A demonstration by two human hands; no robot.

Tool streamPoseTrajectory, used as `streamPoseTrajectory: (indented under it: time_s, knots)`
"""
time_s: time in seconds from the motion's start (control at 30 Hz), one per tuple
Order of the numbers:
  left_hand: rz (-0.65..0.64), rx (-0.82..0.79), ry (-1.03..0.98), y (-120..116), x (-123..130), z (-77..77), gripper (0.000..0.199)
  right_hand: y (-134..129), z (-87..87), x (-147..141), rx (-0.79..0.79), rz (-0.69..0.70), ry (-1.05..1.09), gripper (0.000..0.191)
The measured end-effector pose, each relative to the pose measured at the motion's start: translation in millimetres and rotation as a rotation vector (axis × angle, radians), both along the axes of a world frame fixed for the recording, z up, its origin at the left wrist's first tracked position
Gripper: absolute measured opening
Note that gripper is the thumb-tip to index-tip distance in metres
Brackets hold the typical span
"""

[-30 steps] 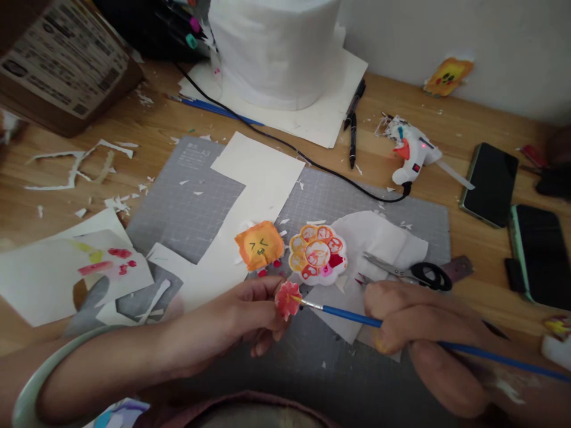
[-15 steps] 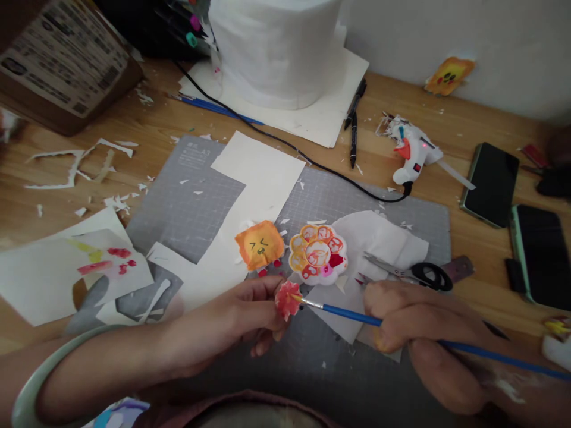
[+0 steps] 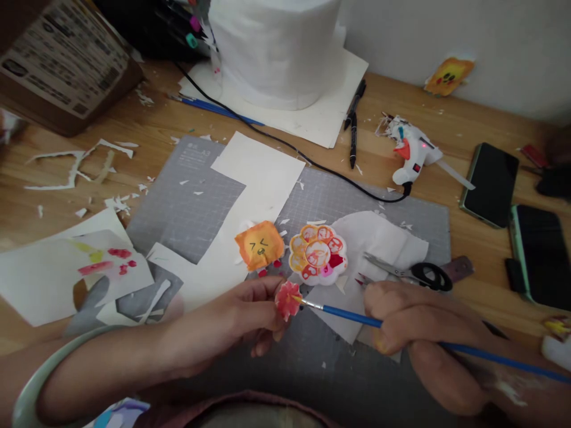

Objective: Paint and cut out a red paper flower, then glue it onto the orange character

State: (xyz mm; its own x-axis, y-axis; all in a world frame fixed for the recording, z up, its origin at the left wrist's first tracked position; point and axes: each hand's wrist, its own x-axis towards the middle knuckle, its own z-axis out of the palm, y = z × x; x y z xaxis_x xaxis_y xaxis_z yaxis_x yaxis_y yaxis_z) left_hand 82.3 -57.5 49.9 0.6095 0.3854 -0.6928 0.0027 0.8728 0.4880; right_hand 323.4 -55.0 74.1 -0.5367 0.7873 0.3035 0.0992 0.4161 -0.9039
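Between the thumb and fingers of my left hand [image 3: 252,309] is a small red paper flower [image 3: 288,300]. My right hand [image 3: 423,339] is closed around a blue paintbrush [image 3: 350,315]; its yellowish tip touches the middle of the flower. A second pointed tip, dark red, shows by the right fingers, its handle mostly hidden. Just beyond my hands sits a flower-shaped paint palette [image 3: 317,254] with orange, red and pink paint in its wells. Left of it lies an orange paper piece [image 3: 259,245] with a drawn winking face.
Scissors [image 3: 408,272] lie on white tissue [image 3: 375,235] near my right hand. A glue gun [image 3: 414,148] with its black cord, two phones [image 3: 491,184], paper sheets [image 3: 263,160] and scraps cover the desk and grey cutting mat [image 3: 191,196]. A tissue roll [image 3: 274,53] stands behind.
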Motion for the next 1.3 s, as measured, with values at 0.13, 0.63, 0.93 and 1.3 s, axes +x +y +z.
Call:
streamPoseTrajectory:
  time_s: [0.13, 0.63, 0.93, 1.3]
  knots:
    - [-0.009, 0.011, 0.014, -1, 0, 0.7, 0.009, -6, -5.7, 2, 0.026, 0.077, 0.049, 0.027]
    - [0.046, 0.380, 0.119, 24, -21, 9.5, 0.011, 28, -22.7, 13, -0.464, -0.466, 0.448, 0.019]
    - [0.166, 0.525, 0.282, 36, -27, 13.6, 0.016, 33, -25.1, 12, -0.488, -0.439, 0.356, 0.006]
    - [0.251, 0.572, 0.255, 52, -29, 5.5, 0.019, 21, -26.7, 45, -0.006, -0.051, -0.333, 0.010]
